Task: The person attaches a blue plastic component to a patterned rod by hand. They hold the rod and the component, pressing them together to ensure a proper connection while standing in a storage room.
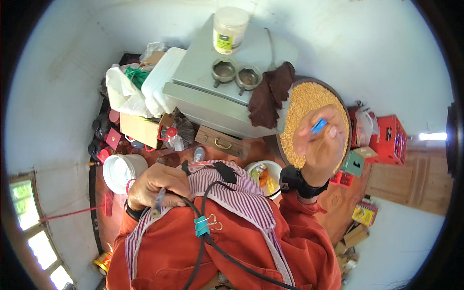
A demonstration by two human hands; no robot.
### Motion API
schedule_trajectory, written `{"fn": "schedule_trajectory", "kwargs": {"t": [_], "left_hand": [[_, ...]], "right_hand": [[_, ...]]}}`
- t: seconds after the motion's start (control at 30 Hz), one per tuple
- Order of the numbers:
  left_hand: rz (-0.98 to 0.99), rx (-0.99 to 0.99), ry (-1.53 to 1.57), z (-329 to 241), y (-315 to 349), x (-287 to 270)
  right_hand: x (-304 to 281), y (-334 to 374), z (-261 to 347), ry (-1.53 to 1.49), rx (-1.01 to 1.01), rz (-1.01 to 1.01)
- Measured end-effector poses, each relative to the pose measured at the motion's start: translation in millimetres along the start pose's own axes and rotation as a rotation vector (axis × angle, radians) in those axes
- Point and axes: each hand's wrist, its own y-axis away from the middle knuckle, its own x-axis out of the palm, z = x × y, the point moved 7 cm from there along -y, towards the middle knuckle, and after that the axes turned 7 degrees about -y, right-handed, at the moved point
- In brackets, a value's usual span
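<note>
My right hand point(325, 147) is raised at the right, its fingers curled around a small blue block-like piece point(318, 126) whose kind I cannot make out. Behind that hand stands a large round dark tub point(341, 92) full of yellow grain point(309, 99), which looks like corn. At my waist on the left, my left hand point(159, 185) is closed on a short thin stick point(157, 204); its lower end points down toward my apron. Black cords point(202, 249) run over my red jacket near that hand, gathered by a teal binder clip point(202, 225).
A grey-green chest appliance point(208, 108) carries a plastic jar point(230, 30), two small pots point(224, 71) and a brown cloth point(270, 94). White buckets point(108, 174) stand on the red floor. Red crates point(390, 140) are at the right, and boxes and bags point(121, 92) crowd the left.
</note>
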Motion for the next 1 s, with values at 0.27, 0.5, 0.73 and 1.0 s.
{"fn": "schedule_trajectory", "kwargs": {"t": [0.27,0.5,0.73,1.0], "left_hand": [[0.006,-0.063,-0.018,10.2,-10.8,3.1],[-0.048,-0.165,-0.081,10.7,-23.1,16.5],[-0.009,-0.173,-0.145,30.3,-53.4,28.4],[0.012,-0.317,-0.165,44.5,-48.4,57.1]], "right_hand": [[-97.2,50.7,-22.3,-0.511,0.027,-0.370],[-150.3,117.6,-35.9,-0.386,0.051,-0.730],[-202.3,117.5,-15.0,-0.629,0.017,-0.562],[-274.9,136.2,1.0,-0.902,-0.235,-0.672]]}}
